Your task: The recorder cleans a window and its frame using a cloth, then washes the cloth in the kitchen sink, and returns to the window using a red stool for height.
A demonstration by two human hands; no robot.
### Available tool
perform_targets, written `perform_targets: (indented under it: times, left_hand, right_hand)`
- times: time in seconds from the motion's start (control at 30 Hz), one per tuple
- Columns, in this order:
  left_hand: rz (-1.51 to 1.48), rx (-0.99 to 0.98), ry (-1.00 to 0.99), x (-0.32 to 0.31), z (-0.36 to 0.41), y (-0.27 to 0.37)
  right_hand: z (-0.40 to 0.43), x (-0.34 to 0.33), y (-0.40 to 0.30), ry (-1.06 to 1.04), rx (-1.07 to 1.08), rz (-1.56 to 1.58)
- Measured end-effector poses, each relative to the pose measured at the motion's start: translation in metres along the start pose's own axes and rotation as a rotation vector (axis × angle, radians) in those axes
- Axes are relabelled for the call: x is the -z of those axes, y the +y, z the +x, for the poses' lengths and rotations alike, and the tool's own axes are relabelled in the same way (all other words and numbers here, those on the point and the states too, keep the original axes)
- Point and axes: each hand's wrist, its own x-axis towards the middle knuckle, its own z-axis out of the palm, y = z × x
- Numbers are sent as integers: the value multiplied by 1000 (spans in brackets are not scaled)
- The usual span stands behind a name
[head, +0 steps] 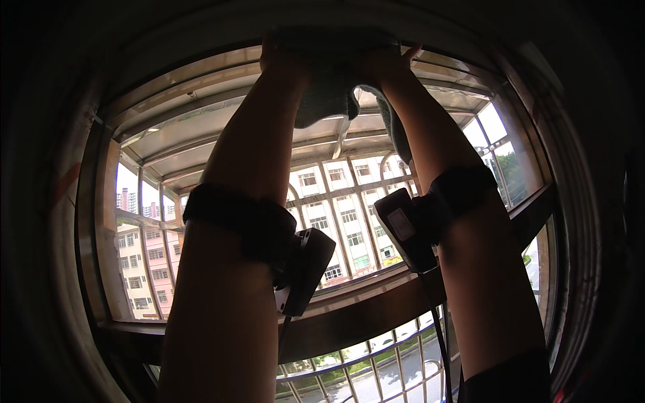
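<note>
Both my arms reach up in front of a window. A dark grey-green cloth [322, 95] spans between my hands at the top of the view, its lower folds hanging over the upper glass. My left hand [284, 58] grips the cloth's left side. My right hand [385, 63] is at its right side, with the thumb sticking out to the right. Deep shadow hides most of the fingers of both hands. A strip of the cloth dangles beside my right forearm.
A dark window crossbar [363, 315] runs below the upper pane. Metal security bars [327, 206] and an awning frame stand outside, with buildings beyond. Black devices [310, 272] are strapped to both forearms, and cables [439, 332] hang from them. The window's side frame [93, 221] is at the left.
</note>
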Motion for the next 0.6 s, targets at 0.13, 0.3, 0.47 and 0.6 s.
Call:
perform_targets:
  times: [0.13, 0.3, 0.47, 0.6]
  left_hand:
    - [36, 36, -35, -8, -19, -47]
    - [-171, 79, -40, -9, 4, -19]
    - [-133, 108, 103, -64, -6, -88]
    - [-30, 205, -67, -47, -20, -99]
  right_hand:
    - [-25, 82, -75, -369, 127, -69]
    - [-15, 55, -37, 29, 210, -67]
    - [-12, 95, -99, -273, 210, -202]
    - [-8, 68, -118, -220, 175, -239]
